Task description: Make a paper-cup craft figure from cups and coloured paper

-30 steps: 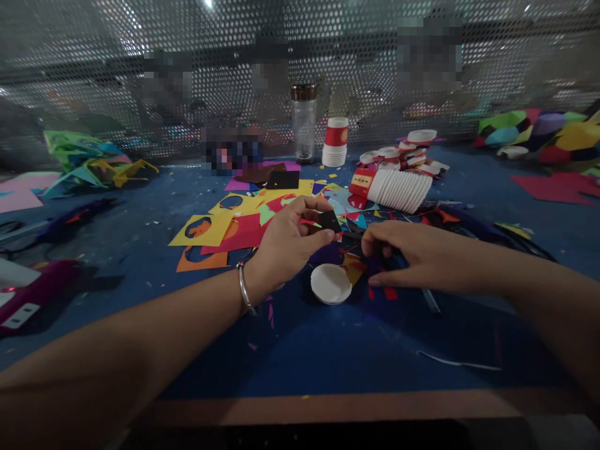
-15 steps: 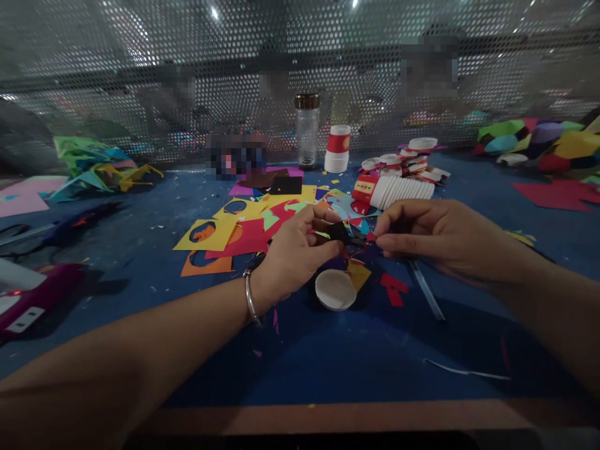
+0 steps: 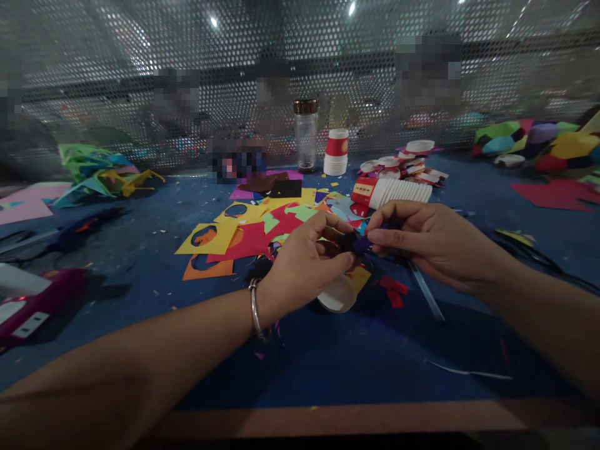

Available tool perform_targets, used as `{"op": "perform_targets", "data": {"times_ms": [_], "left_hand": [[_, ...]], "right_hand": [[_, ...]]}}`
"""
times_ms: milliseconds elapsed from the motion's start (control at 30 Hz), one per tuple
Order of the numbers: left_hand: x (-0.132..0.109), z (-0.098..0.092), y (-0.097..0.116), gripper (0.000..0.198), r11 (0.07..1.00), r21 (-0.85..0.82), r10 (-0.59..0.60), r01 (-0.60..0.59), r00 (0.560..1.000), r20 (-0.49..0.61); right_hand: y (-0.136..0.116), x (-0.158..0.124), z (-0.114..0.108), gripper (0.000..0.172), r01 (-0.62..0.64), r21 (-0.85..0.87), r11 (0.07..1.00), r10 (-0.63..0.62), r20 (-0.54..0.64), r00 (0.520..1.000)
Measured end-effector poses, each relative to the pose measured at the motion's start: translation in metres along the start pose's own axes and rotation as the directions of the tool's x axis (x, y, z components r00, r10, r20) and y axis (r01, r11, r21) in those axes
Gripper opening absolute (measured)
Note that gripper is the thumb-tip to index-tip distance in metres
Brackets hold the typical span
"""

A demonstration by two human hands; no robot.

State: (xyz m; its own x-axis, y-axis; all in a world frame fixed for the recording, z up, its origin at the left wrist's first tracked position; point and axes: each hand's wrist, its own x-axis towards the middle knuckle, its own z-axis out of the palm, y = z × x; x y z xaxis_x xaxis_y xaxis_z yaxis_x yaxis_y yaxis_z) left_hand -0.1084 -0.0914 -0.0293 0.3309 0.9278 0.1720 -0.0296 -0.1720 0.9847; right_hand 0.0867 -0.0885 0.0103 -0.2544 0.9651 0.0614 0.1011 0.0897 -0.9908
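Observation:
My left hand is closed, pinching a small black piece of paper between thumb and fingers. Facing it, my right hand grips a small dark blue piece of paper whose edge meets the black one. Just below my left hand lies a shallow white paper disc, partly covered by it. Beside the disc are a yellow scrap and red paper scraps. A clear stick lies under my right hand.
Cut coloured sheets spread left of centre. Behind stand a glass bottle and upright paper cups; a stack of cups lies sideways. A magenta power strip sits at left, a black cable at right.
My right hand has moved left toward my left hand, bringing the dark blue piece against the black one. My left hand has shifted slightly right, covering more of the white disc.

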Motion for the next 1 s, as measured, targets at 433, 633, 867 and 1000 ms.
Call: {"op": "perform_targets", "data": {"times_ms": [433, 633, 867, 1000], "left_hand": [[-0.0045, 0.0063, 0.0041, 0.027, 0.983, -0.176, -0.059, 0.061, 0.998, 0.015], [-0.0045, 0.0087, 0.0058, 0.024, 0.974, -0.212, -0.08, 0.077, 0.997, -0.005], [-0.0043, 0.0084, 0.0047, 0.024, 0.977, -0.207, -0.054, 0.053, 0.999, -0.001], [-0.0046, 0.0083, 0.0049, 0.023, 0.977, -0.202, -0.064, 0.063, 0.998, 0.0]], "right_hand": [[0.0049, -0.0003, -0.0022, 0.041, 0.053, -0.069, 0.996, -0.053, -0.003, 0.999], [0.0055, -0.001, -0.0015, 0.044, 0.065, -0.081, 0.995, -0.065, -0.002, 0.998], [0.0037, -0.0012, 0.0002, 0.042, 0.062, -0.087, 0.994, -0.061, 0.014, 0.998], [0.0011, -0.0017, 0.0013, 0.037, 0.071, -0.14, 0.988, -0.065, 0.045, 0.997]]}}
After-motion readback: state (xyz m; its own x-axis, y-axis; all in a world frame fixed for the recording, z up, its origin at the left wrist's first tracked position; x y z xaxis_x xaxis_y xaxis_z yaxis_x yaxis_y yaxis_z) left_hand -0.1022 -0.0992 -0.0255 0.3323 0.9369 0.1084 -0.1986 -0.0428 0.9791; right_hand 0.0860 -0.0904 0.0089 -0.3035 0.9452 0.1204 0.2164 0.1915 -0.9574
